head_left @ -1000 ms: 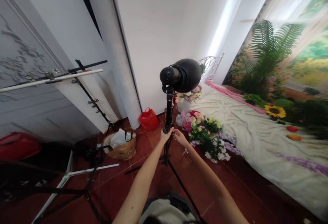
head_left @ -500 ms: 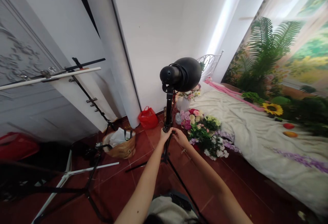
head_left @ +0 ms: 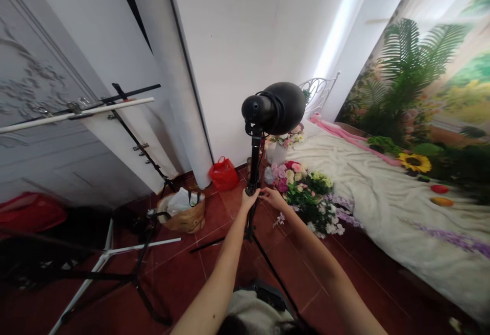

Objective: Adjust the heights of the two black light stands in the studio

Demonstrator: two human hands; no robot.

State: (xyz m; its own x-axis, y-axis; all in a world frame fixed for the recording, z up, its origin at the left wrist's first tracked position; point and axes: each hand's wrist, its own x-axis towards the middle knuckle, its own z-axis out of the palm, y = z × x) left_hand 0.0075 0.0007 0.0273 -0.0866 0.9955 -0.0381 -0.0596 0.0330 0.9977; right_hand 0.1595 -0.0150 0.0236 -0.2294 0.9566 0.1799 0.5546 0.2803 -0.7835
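A black light stand [head_left: 254, 164] rises upright in front of me, its legs spread on the floor. On its top sits a black studio lamp [head_left: 283, 108] with a rounded reflector, tilted toward the right. My left hand [head_left: 249, 200] is wrapped round the stand's column at a collar. Just to its right, my right hand [head_left: 273, 198] has its fingertips pinched at a small dark knob on the collar's side, which the fingers largely cover.
Artificial flowers [head_left: 306, 192] lie right of the stand, beside a bed with a cream cover [head_left: 329, 156]. A red bag [head_left: 224, 174] and woven basket [head_left: 187, 217] stand behind left. White and black stand legs [head_left: 105, 257] spread across the left floor; a backdrop crossbar [head_left: 126, 105] is above.
The view has shifted slightly, so the scene sits a little further right. My left hand keeps its hold on the stand; my right fingers have changed position slightly at the knob.
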